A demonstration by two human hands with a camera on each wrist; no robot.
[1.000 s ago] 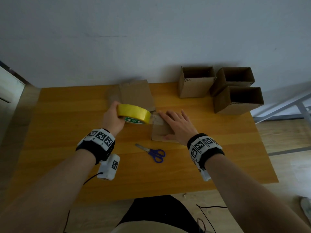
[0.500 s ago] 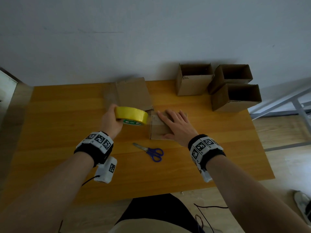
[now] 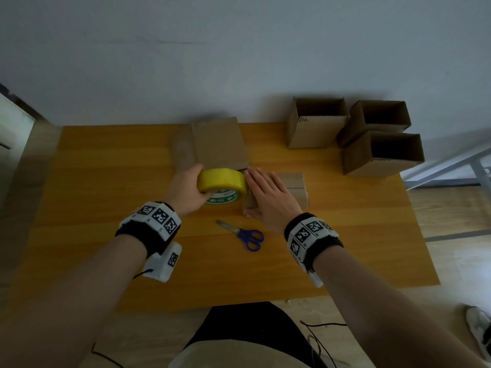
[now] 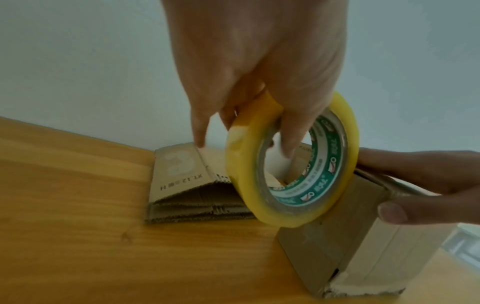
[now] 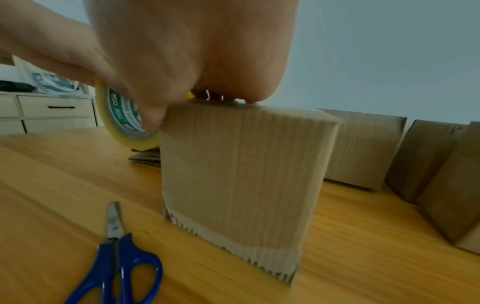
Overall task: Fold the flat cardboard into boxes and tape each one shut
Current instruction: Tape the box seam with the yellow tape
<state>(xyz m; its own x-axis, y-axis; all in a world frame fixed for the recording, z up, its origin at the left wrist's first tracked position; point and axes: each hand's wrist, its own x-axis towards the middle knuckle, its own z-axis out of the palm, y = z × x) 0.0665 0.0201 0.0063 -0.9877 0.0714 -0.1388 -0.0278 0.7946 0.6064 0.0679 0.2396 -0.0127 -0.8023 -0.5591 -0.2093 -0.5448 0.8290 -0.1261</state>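
The wooden tabletop (image 3: 106, 208) carries everything. Three open cardboard boxes (image 3: 382, 152) stand grouped at its far right corner, two of them touching. A stack of flat cardboard (image 3: 218, 144) lies at the middle of the far edge, against the wall. Just nearer than that stack, toward the tabletop's middle, stands the folded box (image 5: 239, 174) being worked on, its top flaps closed. The right hand (image 3: 268, 197) lies flat on top of this box, fingers straight and spread, pressing the flaps down, with the thumb (image 4: 392, 211) over the near side. The left hand (image 3: 186, 192) grips a yellow tape roll (image 3: 221, 183), fingers curled through its core and thumb on the outer rim; the roll is tilted and touches the box's left top edge, right beside the right hand's fingertips. Blue-handled scissors (image 3: 245, 235) lie closed on the tabletop between the box and the near edge, blades pointing left.
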